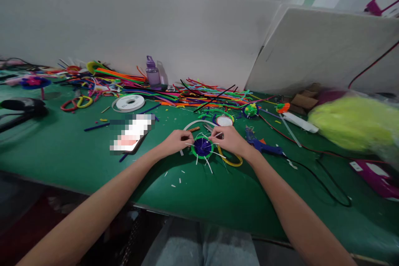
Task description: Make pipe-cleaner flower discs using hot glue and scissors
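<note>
Over the green table, the left hand and right hand each seemed to pinch a thin white strip at the edge of the green-rimmed blue disc between them, which an uneven tug could skew.

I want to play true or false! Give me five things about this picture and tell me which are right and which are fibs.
1. The left hand and right hand are both at the round piece. True.
2. The bottle is orange. False: the bottle is purple.
3. The white roll lies on the table. True.
4. The glue gun is in the left hand. False: the glue gun lies on the table, to the right of the right hand.
5. The round piece has a green rim. True.
</note>
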The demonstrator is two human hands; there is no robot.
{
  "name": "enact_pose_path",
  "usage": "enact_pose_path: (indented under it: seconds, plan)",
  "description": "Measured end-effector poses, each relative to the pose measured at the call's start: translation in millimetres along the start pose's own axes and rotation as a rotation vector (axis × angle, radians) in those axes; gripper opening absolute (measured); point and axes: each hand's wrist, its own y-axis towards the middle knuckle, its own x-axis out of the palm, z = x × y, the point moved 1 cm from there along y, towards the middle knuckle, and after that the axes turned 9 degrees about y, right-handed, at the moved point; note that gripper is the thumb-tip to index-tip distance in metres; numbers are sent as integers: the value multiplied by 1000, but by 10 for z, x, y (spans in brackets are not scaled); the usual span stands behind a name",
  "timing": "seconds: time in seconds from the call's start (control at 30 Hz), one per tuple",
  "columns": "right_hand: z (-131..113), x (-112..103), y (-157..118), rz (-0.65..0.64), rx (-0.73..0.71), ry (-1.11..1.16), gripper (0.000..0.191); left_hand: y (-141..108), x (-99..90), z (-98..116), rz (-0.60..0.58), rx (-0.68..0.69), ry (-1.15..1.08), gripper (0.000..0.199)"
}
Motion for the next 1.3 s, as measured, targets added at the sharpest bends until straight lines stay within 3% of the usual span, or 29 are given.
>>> enact_pose_path:
  seconds: [1.3]
  plan:
    - [-29, 13, -11, 11, -20, -17, 10, 7, 1, 5, 4, -8, -3, 14]
